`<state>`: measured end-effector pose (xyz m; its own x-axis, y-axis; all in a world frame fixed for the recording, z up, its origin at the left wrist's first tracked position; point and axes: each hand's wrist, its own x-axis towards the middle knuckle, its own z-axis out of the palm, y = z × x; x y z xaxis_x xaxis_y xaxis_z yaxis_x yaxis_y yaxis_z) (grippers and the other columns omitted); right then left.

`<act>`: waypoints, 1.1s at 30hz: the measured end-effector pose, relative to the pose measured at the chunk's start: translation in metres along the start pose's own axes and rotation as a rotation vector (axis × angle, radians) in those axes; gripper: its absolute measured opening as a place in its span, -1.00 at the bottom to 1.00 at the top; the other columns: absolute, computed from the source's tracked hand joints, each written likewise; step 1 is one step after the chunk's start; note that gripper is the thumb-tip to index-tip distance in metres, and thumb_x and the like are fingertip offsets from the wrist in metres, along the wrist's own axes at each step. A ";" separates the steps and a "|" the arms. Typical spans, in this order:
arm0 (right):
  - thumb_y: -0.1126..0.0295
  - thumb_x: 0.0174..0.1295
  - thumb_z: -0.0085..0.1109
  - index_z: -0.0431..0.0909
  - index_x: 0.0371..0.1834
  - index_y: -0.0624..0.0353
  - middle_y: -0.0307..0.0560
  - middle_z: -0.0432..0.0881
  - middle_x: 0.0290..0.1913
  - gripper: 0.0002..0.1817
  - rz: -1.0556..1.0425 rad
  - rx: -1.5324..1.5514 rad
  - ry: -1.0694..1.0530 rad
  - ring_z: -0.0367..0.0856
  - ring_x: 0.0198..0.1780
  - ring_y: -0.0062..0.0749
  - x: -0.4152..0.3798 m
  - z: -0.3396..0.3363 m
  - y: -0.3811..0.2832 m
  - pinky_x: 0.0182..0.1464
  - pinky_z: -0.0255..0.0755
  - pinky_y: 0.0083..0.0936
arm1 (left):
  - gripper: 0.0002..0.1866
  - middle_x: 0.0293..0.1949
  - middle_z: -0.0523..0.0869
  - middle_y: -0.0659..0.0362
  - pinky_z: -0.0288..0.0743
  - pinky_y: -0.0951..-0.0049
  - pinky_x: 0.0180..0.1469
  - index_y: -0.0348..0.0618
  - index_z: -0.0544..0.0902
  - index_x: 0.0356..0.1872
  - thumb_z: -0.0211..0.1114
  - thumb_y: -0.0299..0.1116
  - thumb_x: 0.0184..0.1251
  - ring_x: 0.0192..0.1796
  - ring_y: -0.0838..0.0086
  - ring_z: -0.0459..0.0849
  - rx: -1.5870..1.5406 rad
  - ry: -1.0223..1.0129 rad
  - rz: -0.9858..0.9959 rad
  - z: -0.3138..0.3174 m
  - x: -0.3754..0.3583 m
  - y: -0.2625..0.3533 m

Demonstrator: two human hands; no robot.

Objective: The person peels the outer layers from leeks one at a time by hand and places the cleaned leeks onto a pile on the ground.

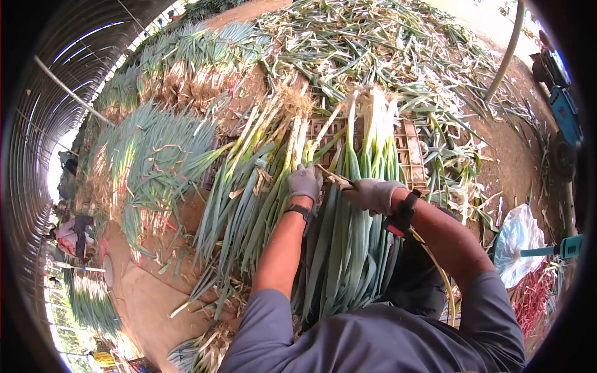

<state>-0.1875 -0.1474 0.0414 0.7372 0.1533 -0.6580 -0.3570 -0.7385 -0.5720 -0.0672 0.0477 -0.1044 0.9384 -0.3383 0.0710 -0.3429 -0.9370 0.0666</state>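
Note:
Long green onions (379,133) lie across a brown slatted crate (411,155), white ends away from me, leaves hanging toward my lap. My left hand (305,183), in a grey glove, is closed around a green onion stalk in the middle of the spread. Just to its right, my right hand (372,196), also gloved, is closed with a thin brownish piece and a dark tip showing at its fingers; I cannot tell what this is. A yellow hose (439,268) runs down from my right wrist. More untrimmed green onions (252,168) with roots lie left of my left hand.
Stripped leaves (367,46) cover the ground beyond the crate. Bundled green onions (168,155) lie in rows at left. A metal pole (507,56) rises at right, near a plastic bag (519,239), red twine (533,295) and a blue machine (564,112).

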 end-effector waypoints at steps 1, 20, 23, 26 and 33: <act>-0.13 0.50 -0.10 0.53 -0.20 0.28 -0.13 0.55 -0.46 -0.41 0.008 0.033 0.005 0.59 -0.56 -0.38 0.003 0.002 0.001 -0.50 0.50 -0.38 | -0.42 -0.03 0.75 0.01 0.61 0.14 0.08 -0.01 0.67 0.21 0.33 0.13 0.31 0.05 0.11 0.76 0.007 0.005 -0.032 0.002 0.002 0.001; -0.22 0.47 -0.10 0.55 -0.10 0.31 -0.12 0.56 -0.46 -0.33 -0.038 0.301 0.164 0.65 -0.52 -0.37 0.009 -0.008 -0.001 -0.50 0.48 -0.34 | -0.41 0.03 0.77 -0.03 0.52 0.32 0.20 -0.22 0.54 0.34 0.33 -0.13 0.36 0.00 0.22 0.70 -0.645 -0.456 0.022 0.008 0.069 -0.043; -0.23 0.47 -0.10 0.56 -0.13 0.33 -0.10 0.56 -0.47 -0.31 -0.043 0.307 0.184 0.64 -0.52 -0.34 0.014 -0.009 0.004 -0.49 0.48 -0.33 | -0.45 -0.04 0.77 -0.01 0.53 0.31 0.12 -0.26 0.56 0.26 0.30 -0.11 0.39 -0.07 0.27 0.68 -0.687 -0.645 -0.077 -0.041 0.051 -0.025; -0.24 0.46 -0.15 0.56 -0.16 0.34 -0.08 0.57 -0.46 -0.29 0.004 0.241 0.205 0.65 -0.50 -0.31 0.022 -0.015 0.001 -0.44 0.50 -0.30 | -0.38 0.01 0.75 0.00 0.53 0.34 0.14 -0.24 0.51 0.34 0.29 -0.07 0.36 -0.02 0.31 0.66 -0.955 -0.652 -0.008 -0.010 0.048 -0.037; -0.18 0.44 -0.09 0.55 -0.34 0.35 -0.06 0.57 -0.47 -0.33 0.042 0.236 0.272 0.57 -0.53 -0.32 0.042 -0.031 -0.015 -0.44 0.46 -0.31 | -0.19 0.24 0.65 -0.16 0.48 0.28 0.28 -0.14 0.21 0.60 0.14 0.10 0.47 0.21 0.16 0.63 -0.647 -0.495 0.141 -0.016 0.022 -0.030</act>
<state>-0.1329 -0.1500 0.0377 0.8338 -0.0777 -0.5466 -0.4890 -0.5636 -0.6657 -0.0374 0.0696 -0.0889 0.7436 -0.5900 -0.3146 -0.2751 -0.6989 0.6602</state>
